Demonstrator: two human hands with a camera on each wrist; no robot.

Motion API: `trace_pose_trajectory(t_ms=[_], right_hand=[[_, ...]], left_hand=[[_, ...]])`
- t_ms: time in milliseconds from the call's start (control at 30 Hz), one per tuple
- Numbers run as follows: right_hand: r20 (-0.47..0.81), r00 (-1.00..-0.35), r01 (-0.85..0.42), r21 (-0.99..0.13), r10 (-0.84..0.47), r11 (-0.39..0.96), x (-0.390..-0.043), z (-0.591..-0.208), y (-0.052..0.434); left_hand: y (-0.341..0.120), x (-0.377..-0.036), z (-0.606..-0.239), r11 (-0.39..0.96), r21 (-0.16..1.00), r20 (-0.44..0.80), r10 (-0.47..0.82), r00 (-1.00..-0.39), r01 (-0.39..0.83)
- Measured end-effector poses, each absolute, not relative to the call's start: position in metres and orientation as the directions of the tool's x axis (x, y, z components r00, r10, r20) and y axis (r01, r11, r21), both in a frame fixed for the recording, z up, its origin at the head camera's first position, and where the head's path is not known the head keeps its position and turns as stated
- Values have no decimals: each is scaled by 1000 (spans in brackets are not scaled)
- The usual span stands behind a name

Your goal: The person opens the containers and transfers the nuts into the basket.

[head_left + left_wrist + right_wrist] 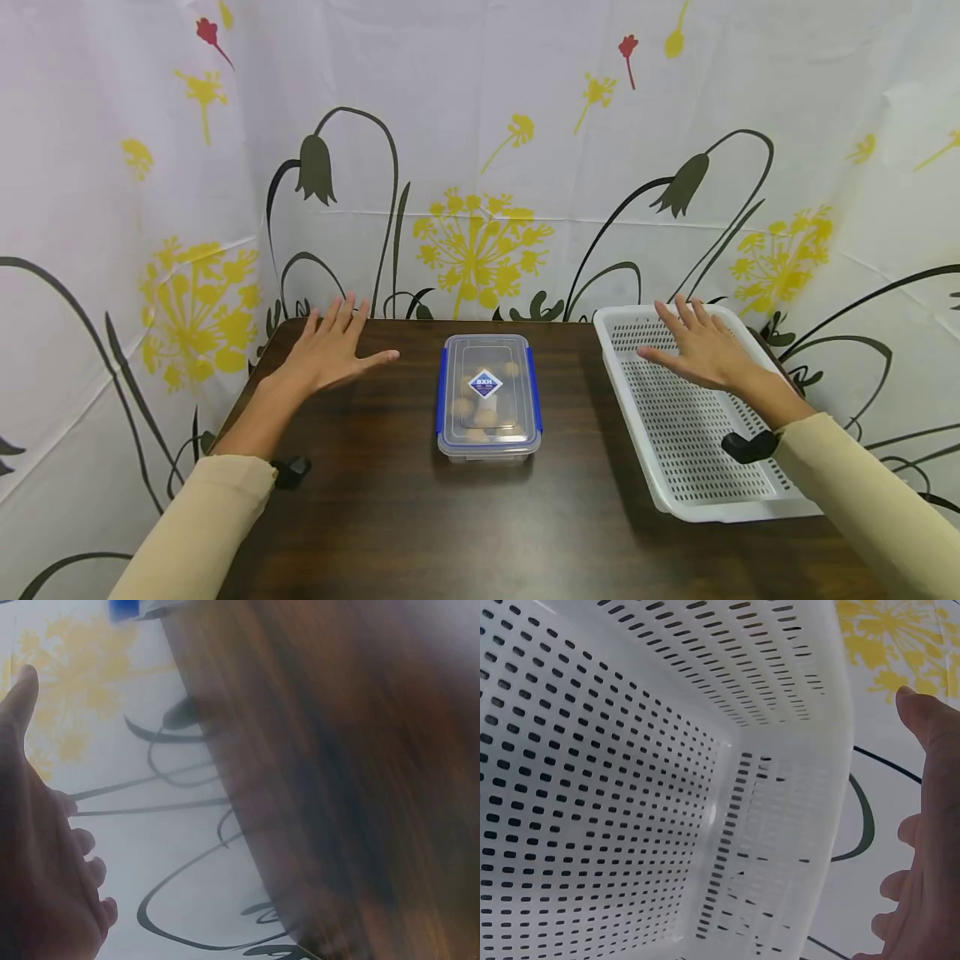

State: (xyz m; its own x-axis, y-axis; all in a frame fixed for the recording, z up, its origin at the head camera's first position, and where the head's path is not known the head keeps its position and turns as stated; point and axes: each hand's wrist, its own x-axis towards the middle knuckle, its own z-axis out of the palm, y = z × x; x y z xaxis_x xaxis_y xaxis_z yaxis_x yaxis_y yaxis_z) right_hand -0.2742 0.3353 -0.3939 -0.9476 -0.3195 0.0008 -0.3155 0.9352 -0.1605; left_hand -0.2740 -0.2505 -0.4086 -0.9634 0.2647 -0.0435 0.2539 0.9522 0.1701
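A clear plastic food container (pixel 491 417) with blue side clips lies on the table, its lid on and several round brownish items visible inside. To its left my left hand (pixel 327 350) is held over the table, fingers straight and thumb spread, holding nothing. My right hand (pixel 705 346) hovers above a white perforated basket (pixel 637 408), its fingers likewise stretched out. The right wrist view shows the basket's slotted wall (pixel 772 825) beside that hand, apart from it. In the left wrist view only the hand's edge (pixel 52 847) and the table show.
The dark brown wooden table (pixel 360 517) reaches back to a white curtain (pixel 480 75) printed with flowers. At the right end of the table stands the basket, with no items visible in it. A corner of blue clip (pixel 124 609) shows in the left wrist view.
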Motion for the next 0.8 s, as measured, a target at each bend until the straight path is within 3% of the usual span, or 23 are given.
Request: trace_pose_trajectory(t_ms=[800], right_hand=[[73,-897,-442,-118,-436,889,-252,-375,270]], left_hand=[[-226,-259,-430,924,213,15,323,-946,319]])
